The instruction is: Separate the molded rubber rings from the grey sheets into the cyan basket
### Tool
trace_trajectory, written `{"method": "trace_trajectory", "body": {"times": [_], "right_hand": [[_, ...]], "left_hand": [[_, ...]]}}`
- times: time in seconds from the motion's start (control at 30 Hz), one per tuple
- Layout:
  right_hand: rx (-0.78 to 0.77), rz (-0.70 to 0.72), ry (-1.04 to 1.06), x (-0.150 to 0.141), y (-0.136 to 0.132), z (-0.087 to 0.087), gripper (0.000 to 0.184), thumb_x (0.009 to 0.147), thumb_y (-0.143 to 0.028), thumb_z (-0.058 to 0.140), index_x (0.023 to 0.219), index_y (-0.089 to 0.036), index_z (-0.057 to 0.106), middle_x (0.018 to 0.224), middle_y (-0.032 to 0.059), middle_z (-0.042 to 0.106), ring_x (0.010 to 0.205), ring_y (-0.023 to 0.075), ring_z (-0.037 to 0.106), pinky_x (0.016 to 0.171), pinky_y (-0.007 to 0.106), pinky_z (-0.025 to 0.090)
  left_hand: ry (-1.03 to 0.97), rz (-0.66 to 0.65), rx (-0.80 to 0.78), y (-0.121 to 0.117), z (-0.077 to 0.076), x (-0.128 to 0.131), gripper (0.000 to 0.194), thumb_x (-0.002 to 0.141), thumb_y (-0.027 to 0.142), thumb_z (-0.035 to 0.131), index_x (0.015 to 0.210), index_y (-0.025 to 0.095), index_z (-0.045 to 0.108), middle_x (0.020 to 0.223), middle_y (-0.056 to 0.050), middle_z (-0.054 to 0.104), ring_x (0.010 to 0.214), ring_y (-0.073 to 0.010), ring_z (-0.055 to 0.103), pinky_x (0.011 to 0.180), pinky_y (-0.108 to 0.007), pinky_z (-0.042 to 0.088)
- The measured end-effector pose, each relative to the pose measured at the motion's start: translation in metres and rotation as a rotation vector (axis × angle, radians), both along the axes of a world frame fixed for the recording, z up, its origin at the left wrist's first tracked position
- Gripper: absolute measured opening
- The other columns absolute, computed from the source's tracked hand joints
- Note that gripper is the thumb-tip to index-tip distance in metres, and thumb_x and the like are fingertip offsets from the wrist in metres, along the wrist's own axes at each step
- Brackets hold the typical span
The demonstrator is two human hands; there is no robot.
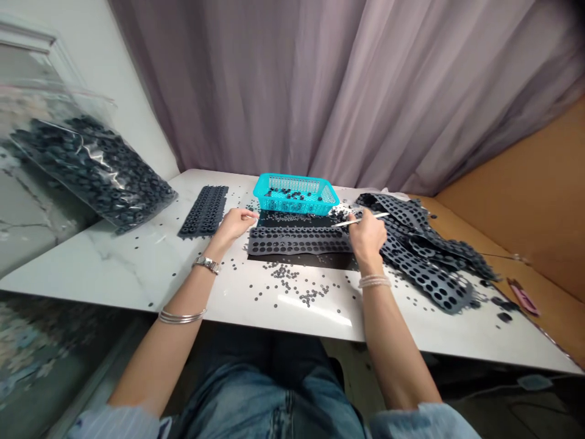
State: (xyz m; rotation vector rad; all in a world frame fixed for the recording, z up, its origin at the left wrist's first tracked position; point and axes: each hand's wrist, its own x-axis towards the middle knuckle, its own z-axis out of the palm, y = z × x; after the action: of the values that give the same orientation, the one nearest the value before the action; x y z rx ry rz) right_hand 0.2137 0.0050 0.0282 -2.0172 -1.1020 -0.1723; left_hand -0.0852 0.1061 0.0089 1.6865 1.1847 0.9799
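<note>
My right hand (369,235) is closed around a slim, pale, pointed tool (342,224), over the right end of a dark rubber sheet (297,245) with rows of round holes. Thumb and fingertips are pressed together on my left hand (236,224), just off the sheet's left end; whatever is between them is too small to make out. The sheet lies flat on a black mat (315,261). Right behind it stands a turquoise plastic basket (297,206) with some small black pieces inside. Small dark discs (286,274) are scattered in front of the sheet.
A similar black sheet (205,210) lies at the left of the white table (109,268). Beyond it leans a clear bag of black rubber pieces (100,171). Punched sheets (425,268) are heaped at right, near a pink-handled cutter (524,297). A curtain (274,85) hangs behind.
</note>
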Motion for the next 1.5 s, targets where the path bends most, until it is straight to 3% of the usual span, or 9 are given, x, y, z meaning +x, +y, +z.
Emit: {"method": "trace_trajectory", "body": {"times": [0.07, 0.13, 0.23, 0.33, 0.43, 0.67, 1.03, 1.3, 1.5], "right_hand": [[0.035, -0.147, -0.088, 0.006, -0.004, 0.002, 0.051, 0.093, -0.043, 0.045, 0.127, -0.007, 0.055, 0.099, 0.0253, 0.067, 0.101, 0.0357, 0.061, 0.084, 0.046, 0.042], [0.122, -0.120, -0.062, -0.006, -0.002, 0.003, 0.056, 0.097, -0.049, 0.029, 0.134, -0.012, 0.049, 0.094, 0.0192, 0.069, 0.092, 0.0305, 0.064, 0.081, 0.043, 0.044], [0.234, 0.262, 0.262, -0.043, 0.009, 0.001, 0.058, 0.099, -0.051, 0.013, 0.134, -0.019, 0.047, 0.085, 0.0103, 0.069, 0.074, 0.0195, 0.066, 0.070, 0.032, 0.049], [0.120, 0.684, 0.651, -0.081, 0.022, -0.009, 0.056, 0.096, -0.056, 0.026, 0.120, -0.015, 0.056, 0.081, 0.0100, 0.070, 0.066, 0.0167, 0.066, 0.055, 0.026, 0.050], [0.011, 0.815, 0.759, -0.104, 0.030, -0.023, 0.036, 0.092, -0.045, 0.046, 0.097, -0.013, 0.062, 0.073, 0.0078, 0.070, 0.060, 0.0137, 0.065, 0.053, 0.023, 0.053], [-0.060, 0.873, 0.639, -0.117, 0.041, -0.046, 0.022, 0.086, -0.030, 0.052, 0.086, -0.014, 0.066, 0.067, 0.0033, 0.070, 0.055, 0.0103, 0.063, 0.057, 0.021, 0.053], [-0.120, 0.866, 0.394, -0.125, 0.043, -0.041, 0.024, 0.086, -0.025, 0.048, 0.080, -0.016, 0.070, 0.065, 0.0014, 0.070, 0.055, 0.0114, 0.061, 0.060, 0.022, 0.048], [-0.140, 0.813, 0.358, -0.137, 0.052, -0.028, 0.023, 0.078, -0.013, 0.049, 0.060, -0.018, 0.063, 0.054, 0.0043, 0.065, 0.054, 0.0170, 0.064, 0.060, 0.026, 0.051], [-0.117, 0.813, 0.409, -0.137, 0.048, -0.033, 0.021, 0.079, -0.014, 0.050, 0.065, -0.017, 0.065, 0.055, 0.0041, 0.067, 0.054, 0.0166, 0.065, 0.060, 0.025, 0.052]], "left_hand": [[0.118, -0.011, 0.081, -0.001, -0.001, -0.005, 0.017, 0.063, 0.024, 0.070, 0.078, 0.020, 0.076, 0.057, 0.002, 0.057, 0.053, -0.0116, 0.046, 0.055, -0.027, 0.033], [0.217, -0.033, 0.155, -0.003, -0.002, -0.005, 0.016, 0.061, 0.021, 0.069, 0.076, 0.022, 0.077, 0.059, 0.001, 0.060, 0.057, -0.0136, 0.049, 0.059, -0.029, 0.036], [0.328, -0.049, 0.256, -0.006, -0.006, -0.001, 0.018, 0.061, 0.020, 0.068, 0.076, 0.023, 0.078, 0.069, -0.003, 0.065, 0.068, -0.0176, 0.055, 0.068, -0.032, 0.040], [0.402, -0.066, 0.328, -0.008, -0.009, 0.002, 0.019, 0.063, 0.019, 0.067, 0.078, 0.023, 0.078, 0.078, -0.006, 0.068, 0.079, -0.0218, 0.058, 0.077, -0.035, 0.042], [0.450, -0.075, 0.381, -0.010, -0.011, 0.003, 0.019, 0.066, 0.019, 0.064, 0.081, 0.022, 0.077, 0.084, -0.008, 0.069, 0.086, -0.0237, 0.059, 0.084, -0.038, 0.043], [0.519, -0.083, 0.436, -0.017, -0.007, 0.006, 0.021, 0.071, 0.016, 0.061, 0.085, 0.020, 0.076, 0.090, -0.010, 0.066, 0.091, -0.0247, 0.059, 0.087, -0.039, 0.044], [0.523, -0.081, 0.436, -0.015, -0.010, 0.013, 0.016, 0.069, 0.010, 0.062, 0.076, 0.020, 0.074, 0.086, -0.009, 0.064, 0.092, -0.0248, 0.058, 0.089, -0.039, 0.044], [0.412, 0.083, 0.290, -0.008, -0.012, 0.015, 0.010, 0.071, 0.016, 0.062, 0.067, 0.017, 0.072, 0.063, -0.002, 0.064, 0.067, -0.0181, 0.058, 0.067, -0.030, 0.044], [0.342, 0.160, 0.208, -0.005, -0.016, 0.012, 0.013, 0.071, 0.025, 0.064, 0.068, 0.016, 0.073, 0.055, 0.001, 0.062, 0.054, -0.0140, 0.054, 0.054, -0.026, 0.037]]}}
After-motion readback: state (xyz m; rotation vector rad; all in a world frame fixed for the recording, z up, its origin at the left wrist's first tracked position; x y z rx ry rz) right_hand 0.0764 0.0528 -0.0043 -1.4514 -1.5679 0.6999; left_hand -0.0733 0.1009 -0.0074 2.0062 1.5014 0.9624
